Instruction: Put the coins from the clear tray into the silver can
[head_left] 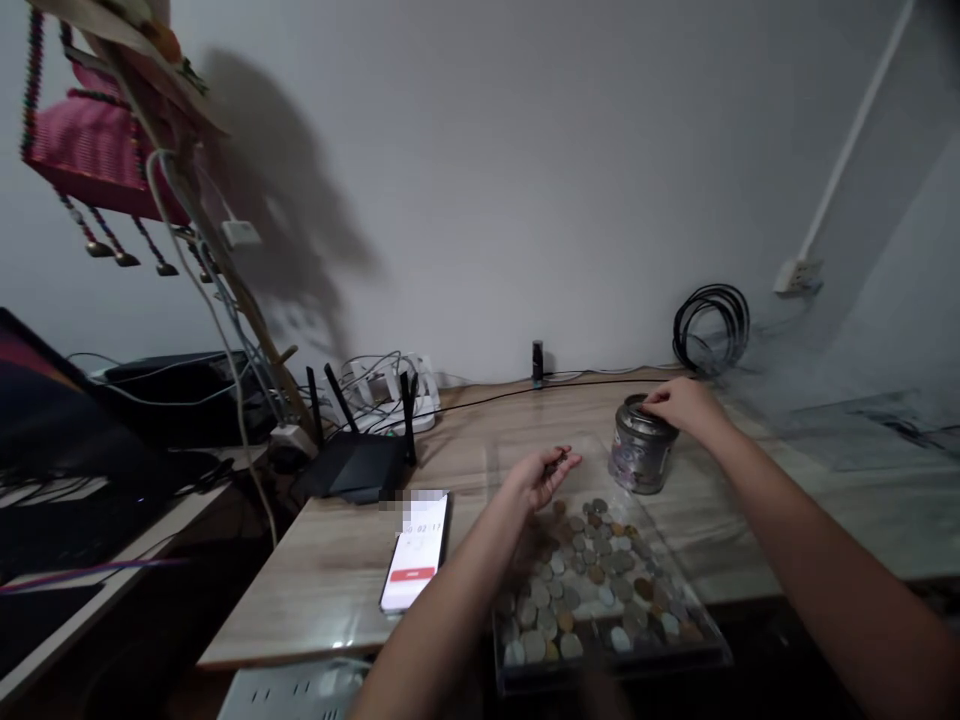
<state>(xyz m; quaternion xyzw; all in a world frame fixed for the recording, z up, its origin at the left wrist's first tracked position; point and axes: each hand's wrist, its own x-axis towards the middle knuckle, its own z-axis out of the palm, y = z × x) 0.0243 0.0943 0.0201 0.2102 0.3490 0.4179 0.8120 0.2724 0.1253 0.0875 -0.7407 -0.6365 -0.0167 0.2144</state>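
Coins (556, 460), blurred, sit pinched in left hand (538, 478); right hand (681, 404) covers tin (639, 447), grip unclear.

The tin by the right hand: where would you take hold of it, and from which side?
Judging by its pose, grip the tin around its round side wall, coming in from the right, where the table is bare. It stands upright, and the right hand already rests on its top. The coin tray and left hand crowd the near-left side.
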